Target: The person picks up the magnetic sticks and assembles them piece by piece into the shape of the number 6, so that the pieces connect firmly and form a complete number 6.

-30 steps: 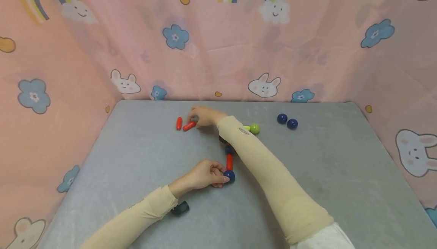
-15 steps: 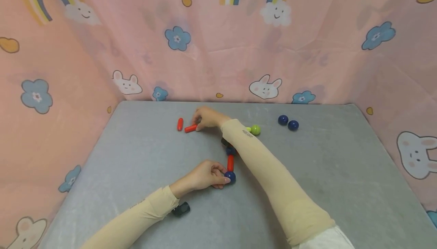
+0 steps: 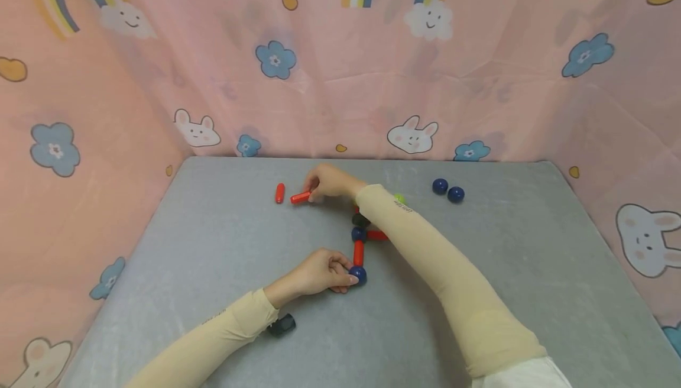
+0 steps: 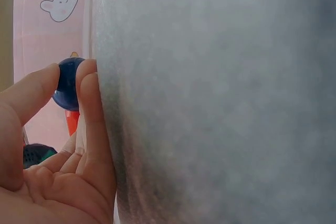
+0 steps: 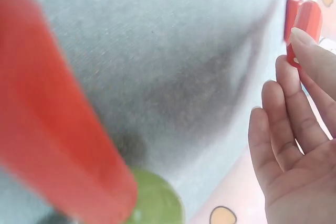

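My left hand [image 3: 321,271] pinches a dark blue ball [image 3: 359,274] between thumb and fingers; the left wrist view shows that ball [image 4: 68,85] up close. From it a red rod [image 3: 359,253] runs back to a second blue ball [image 3: 359,234], where another red rod [image 3: 377,235] goes off right under my right forearm. At the far side of the table my right hand [image 3: 331,182] holds a loose red rod [image 3: 300,197] by one end; thumb and index finger pinch this rod [image 5: 307,22] in the right wrist view. My sleeve hides part of the joined pieces.
Left of the right hand lies another red rod [image 3: 279,193]. Two blue balls [image 3: 440,186] [image 3: 456,194] rest at the back right. A green ball [image 3: 399,199] peeks out behind the right sleeve [image 3: 425,246]. A patterned pink curtain [image 3: 330,92] borders the grey table [image 3: 223,228].
My right hand has taken hold of the red rod and moved slightly right with it, lifting it a little. The right forearm has shifted right, uncovering the sideways red rod. My left hand stays put.
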Motion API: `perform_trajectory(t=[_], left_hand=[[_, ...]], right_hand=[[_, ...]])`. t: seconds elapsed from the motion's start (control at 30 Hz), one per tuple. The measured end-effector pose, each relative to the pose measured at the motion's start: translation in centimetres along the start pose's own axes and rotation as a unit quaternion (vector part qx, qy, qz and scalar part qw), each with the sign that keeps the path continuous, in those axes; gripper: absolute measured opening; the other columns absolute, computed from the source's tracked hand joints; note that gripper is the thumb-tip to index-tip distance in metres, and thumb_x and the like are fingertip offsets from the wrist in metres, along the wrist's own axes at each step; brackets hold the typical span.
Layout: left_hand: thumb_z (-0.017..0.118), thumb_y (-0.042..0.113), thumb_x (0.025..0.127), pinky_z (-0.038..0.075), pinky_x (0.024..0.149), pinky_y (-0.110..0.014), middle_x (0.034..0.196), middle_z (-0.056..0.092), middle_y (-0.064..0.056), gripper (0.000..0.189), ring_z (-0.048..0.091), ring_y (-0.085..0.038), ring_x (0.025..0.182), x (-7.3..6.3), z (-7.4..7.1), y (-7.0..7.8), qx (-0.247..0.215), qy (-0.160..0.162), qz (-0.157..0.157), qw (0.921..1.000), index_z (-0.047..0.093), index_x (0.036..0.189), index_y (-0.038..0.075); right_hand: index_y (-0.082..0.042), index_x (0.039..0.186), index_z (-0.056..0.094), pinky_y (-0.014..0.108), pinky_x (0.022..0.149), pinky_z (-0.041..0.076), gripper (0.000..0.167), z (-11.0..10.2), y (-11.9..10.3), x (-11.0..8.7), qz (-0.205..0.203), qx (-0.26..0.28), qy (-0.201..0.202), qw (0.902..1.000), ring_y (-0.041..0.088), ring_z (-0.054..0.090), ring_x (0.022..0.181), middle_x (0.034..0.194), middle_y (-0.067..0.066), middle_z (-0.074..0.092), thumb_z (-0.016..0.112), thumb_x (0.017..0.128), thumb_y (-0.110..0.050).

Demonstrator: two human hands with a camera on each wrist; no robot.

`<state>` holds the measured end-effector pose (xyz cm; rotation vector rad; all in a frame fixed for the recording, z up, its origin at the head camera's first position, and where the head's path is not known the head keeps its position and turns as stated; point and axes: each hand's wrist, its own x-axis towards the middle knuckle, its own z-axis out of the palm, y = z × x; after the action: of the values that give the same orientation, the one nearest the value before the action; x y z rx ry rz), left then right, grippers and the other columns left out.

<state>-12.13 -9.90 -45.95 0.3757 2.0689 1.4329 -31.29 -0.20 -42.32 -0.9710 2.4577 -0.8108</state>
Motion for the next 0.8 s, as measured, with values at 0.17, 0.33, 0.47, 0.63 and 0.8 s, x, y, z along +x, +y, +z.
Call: perform_trajectory(t=[0.17, 0.33, 0.47, 0.63, 0.8], left_hand=[[0.075, 0.016, 0.088, 0.059, 0.064, -0.026, 0.073, 0.071, -0.006, 0.022, 0.067, -0.009, 0.065, 0.0, 0.0, 0.1, -0.002, -0.002, -0.003, 1.0, 0.067, 0.101, -0.001], [0.075, 0.017, 0.088, 0.059, 0.063, -0.026, 0.074, 0.072, -0.007, 0.022, 0.068, -0.009, 0.065, 0.1, 0.0, 0.1, 0.009, -0.004, -0.009, 0.9999, 0.068, 0.101, 0.0], [0.075, 0.018, 0.089, 0.059, 0.063, -0.026, 0.074, 0.073, -0.007, 0.024, 0.068, -0.009, 0.065, 0.3, -0.1, 0.1, 0.017, -0.004, -0.018, 0.9997, 0.067, 0.102, 0.0], [0.075, 0.019, 0.088, 0.059, 0.062, -0.027, 0.073, 0.074, -0.008, 0.023, 0.069, -0.01, 0.064, 0.4, 0.0, 0.4, 0.022, -0.006, -0.02, 0.9995, 0.067, 0.099, 0.001], [0.076, 0.02, 0.088, 0.06, 0.063, -0.027, 0.073, 0.074, -0.007, 0.024, 0.07, -0.01, 0.064, 0.6, 0.1, 0.4, 0.02, -0.012, -0.02, 0.9995, 0.067, 0.099, 0.001]], right_hand=[[-0.01, 0.095, 0.075, 0.021, 0.074, 0.048, 0.014, -0.9, 0.1, -1.4, -0.005, 0.037, 0.004, 0.9993, 0.012, 0.061, 0.081, 0.089, 0.004, 0.074, 0.08, 0.082, -0.011], [-0.013, 0.098, 0.074, 0.027, 0.084, 0.052, 0.014, -1.7, 0.5, -3.4, 0.001, 0.053, 0.02, 0.9984, 0.015, 0.063, 0.089, 0.097, 0.003, 0.074, 0.078, 0.085, -0.012], [-0.012, 0.1, 0.074, 0.032, 0.088, 0.054, 0.014, -2.2, 0.8, -5.5, 0.012, 0.078, 0.043, 0.996, 0.019, 0.065, 0.091, 0.099, 0.005, 0.074, 0.076, 0.085, -0.011], [-0.012, 0.102, 0.075, 0.031, 0.081, 0.053, 0.017, -2.9, 1.0, -8.5, 0.031, 0.1, 0.07, 0.992, 0.02, 0.065, 0.091, 0.098, 0.005, 0.074, 0.077, 0.085, -0.012], [-0.011, 0.105, 0.075, 0.036, 0.084, 0.056, 0.022, -3.1, 1.6, -12.0, 0.046, 0.112, 0.091, 0.9884, 0.021, 0.065, 0.093, 0.099, 0.007, 0.074, 0.078, 0.083, -0.014]])
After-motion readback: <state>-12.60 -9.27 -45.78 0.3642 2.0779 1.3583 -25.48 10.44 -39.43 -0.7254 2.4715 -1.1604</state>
